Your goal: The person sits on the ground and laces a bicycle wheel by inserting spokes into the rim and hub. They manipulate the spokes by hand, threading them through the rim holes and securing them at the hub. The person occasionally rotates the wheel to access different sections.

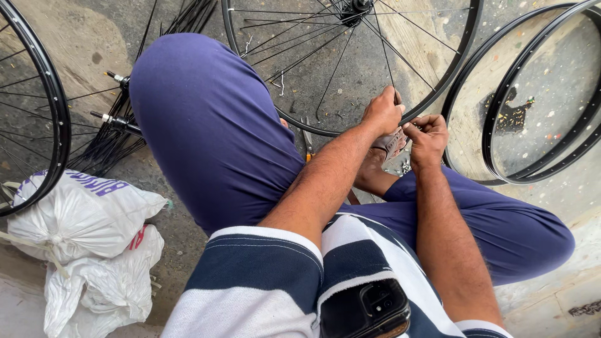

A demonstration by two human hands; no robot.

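The left hand (383,111) pinches 1 thin black spoke (389,69) where it meets the black rim (452,69) of the spoked wheel, fingers clenched on it. The right hand (427,139) sits just beside, fingertips closed around something too small to identify. The wheel lies on the concrete floor (357,69) in front of the person's sandalled foot (387,149). Judging from this, the spoke could spring out of the pinch or bend if pulled sideways, and a tiny part could drop among the floor debris. 2 bare rims (501,125) lie to the right.
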